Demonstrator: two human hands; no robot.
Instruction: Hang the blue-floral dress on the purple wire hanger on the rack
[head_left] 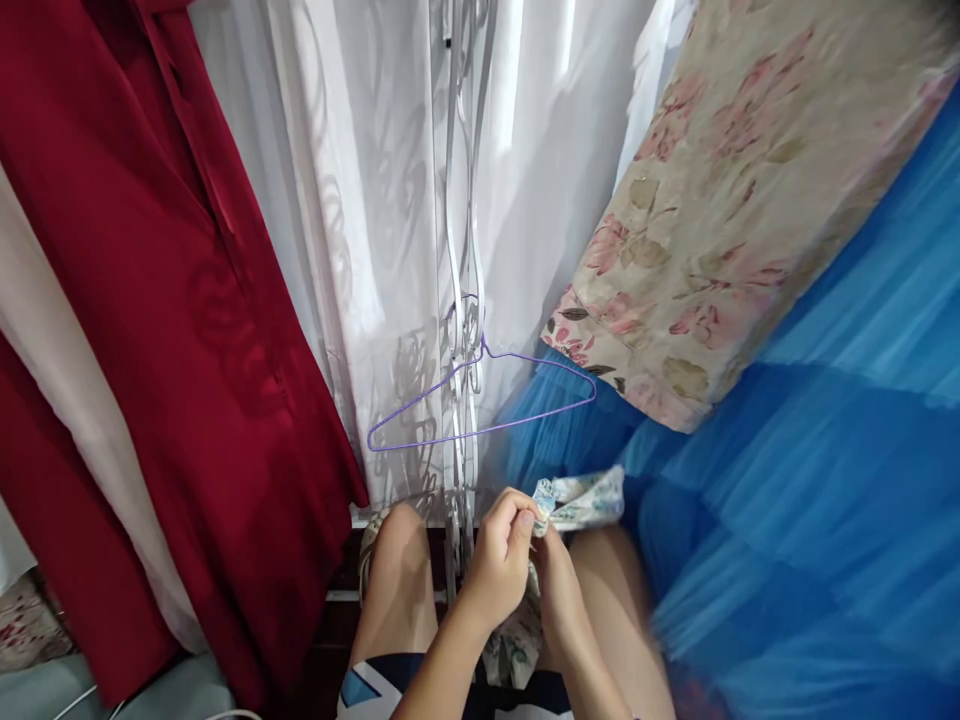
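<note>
My left hand (501, 555) and my right hand (559, 590) are held close together over my knees, both pinching a small floral patterned cloth (581, 500). Part of the cloth sticks out to the right above my right knee, and more of it hangs down between my legs. A purple wire hanger (480, 400) hangs on the white window grille (461, 300) just above my hands, with nothing on it.
A dark red garment (187, 300) hangs at the left in front of a white sheer curtain (360, 200). At the right lies a floral mattress (735, 200) with blue netting (810, 480) draped below it.
</note>
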